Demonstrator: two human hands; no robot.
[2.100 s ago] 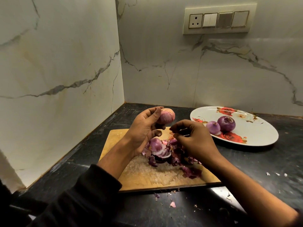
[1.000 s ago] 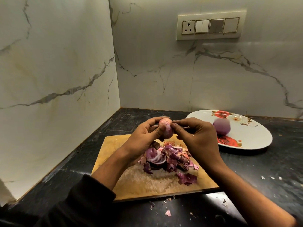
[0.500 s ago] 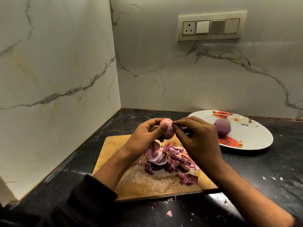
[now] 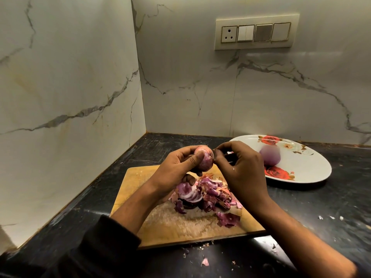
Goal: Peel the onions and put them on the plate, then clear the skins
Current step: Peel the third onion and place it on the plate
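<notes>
My left hand (image 4: 176, 167) holds a small red onion (image 4: 205, 159) up above the wooden cutting board (image 4: 176, 227). My right hand (image 4: 241, 169) is closed around a thin dark knife (image 4: 229, 155), and its fingertips press at the onion's right side. The blade is mostly hidden behind the onion. A heap of purple skins and onion slices (image 4: 208, 194) lies on the board under my hands. To the right, a peeled purple onion (image 4: 270, 155) rests on the white rose-patterned plate (image 4: 313, 163), partly hidden by my right hand.
The black counter (image 4: 331, 207) sits in a corner of marble walls, with a switch panel (image 4: 256, 33) on the back wall. Small skin scraps (image 4: 204, 261) lie on the counter in front of the board and at the right.
My right hand came up from the board to the onion in my left hand. Both hands now work on it slightly higher, and the view has shifted a little.
</notes>
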